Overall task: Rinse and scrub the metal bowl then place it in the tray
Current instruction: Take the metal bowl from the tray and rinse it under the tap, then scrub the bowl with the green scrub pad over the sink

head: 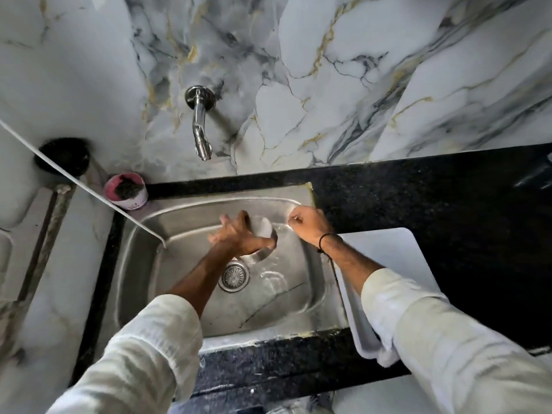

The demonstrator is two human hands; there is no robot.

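Note:
The small metal bowl (263,231) is tilted on its side above the steel sink (191,216), its pale inside facing me. My left hand (239,236) grips it from the left, fingers spread over the rim and thumb along its lower edge, hiding much of it. My right hand (307,224) is a closed fist just right of the bowl, over the sink's right rim, apart from the bowl. A pale fleck shows at its knuckles; I cannot tell what it is. The white tray (391,255) lies on the black counter right of the sink, partly under my right forearm.
A chrome tap (200,127) sticks out of the marble wall above the sink, with no visible stream. A pink cup holding a dark scrubber (126,191) stands at the sink's back left corner. The drain (234,276) lies below the bowl, with a little water around it.

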